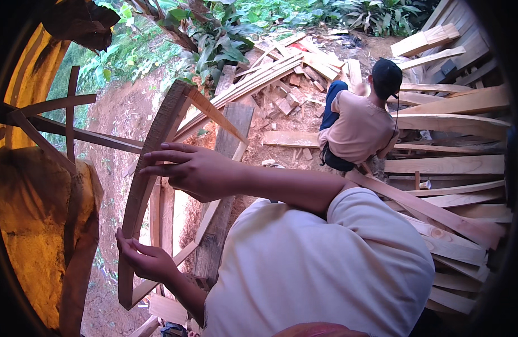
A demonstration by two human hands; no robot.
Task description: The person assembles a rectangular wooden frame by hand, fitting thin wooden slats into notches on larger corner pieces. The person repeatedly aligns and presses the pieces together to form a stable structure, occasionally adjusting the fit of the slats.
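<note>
Upright before me stands an angular wooden frame (136,208), with a thick plank on its near side and thinner strips joining behind it. My right hand (194,171) lies across the plank's upper half, its fingers reaching over the wood and its thumb hidden. Lower down, my left hand (149,261) grips the same plank near its bottom end, palm turned up with fingers curled against the edge. The frame's top corner (183,87) leans away to the right. Part of its far side is hidden behind my right forearm.
To the left are crossed dark slats (51,121) and a yellow, stained surface (31,230). A person (357,121) in a tan shirt and black cap sits at the upper right. Long planks (447,164) line the right side; scrap wood (290,95) is heaped beyond.
</note>
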